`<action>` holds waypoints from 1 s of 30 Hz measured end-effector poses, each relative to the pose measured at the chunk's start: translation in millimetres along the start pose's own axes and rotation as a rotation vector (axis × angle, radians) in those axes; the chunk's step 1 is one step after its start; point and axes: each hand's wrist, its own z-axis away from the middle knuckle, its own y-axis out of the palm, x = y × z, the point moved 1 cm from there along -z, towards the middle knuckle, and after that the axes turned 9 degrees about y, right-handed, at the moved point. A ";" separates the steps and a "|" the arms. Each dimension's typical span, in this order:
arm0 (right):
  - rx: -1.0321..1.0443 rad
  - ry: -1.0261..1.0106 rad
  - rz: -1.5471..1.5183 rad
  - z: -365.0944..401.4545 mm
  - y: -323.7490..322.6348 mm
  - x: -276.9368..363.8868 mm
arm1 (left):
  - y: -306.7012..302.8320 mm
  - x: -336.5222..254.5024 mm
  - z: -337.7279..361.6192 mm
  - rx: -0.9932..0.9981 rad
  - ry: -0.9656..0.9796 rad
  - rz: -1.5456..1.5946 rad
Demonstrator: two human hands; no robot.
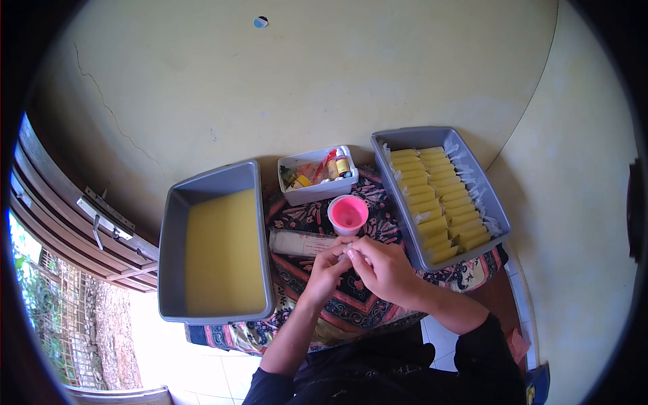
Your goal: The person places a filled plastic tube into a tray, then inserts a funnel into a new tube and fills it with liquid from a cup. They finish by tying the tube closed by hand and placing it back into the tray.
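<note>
My left hand (329, 266) and my right hand (383, 270) meet over the middle of the table, fingers pinched together. Between the fingertips there may be something small and clear, but I cannot make it out. Just beyond them stands a white cup (335, 228) with a pink funnel (349, 212) in its mouth. A pack of clear plastic bags (297, 244) lies flat behind my left hand, its right end close to the fingers.
At the left stands a grey tub (265, 270) of yellow liquid (226, 256). Another grey tub (498, 223) at the right holds rows of filled yellow bags (432, 196). A small box (317, 196) with bottles is at the back. Patterned cloth (351, 304) covers the table.
</note>
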 end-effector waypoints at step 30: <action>0.021 0.740 -1.124 9.6 -13.5 -26.1 | 21.8 -27.0 1.6 0.219 0.496 -1.024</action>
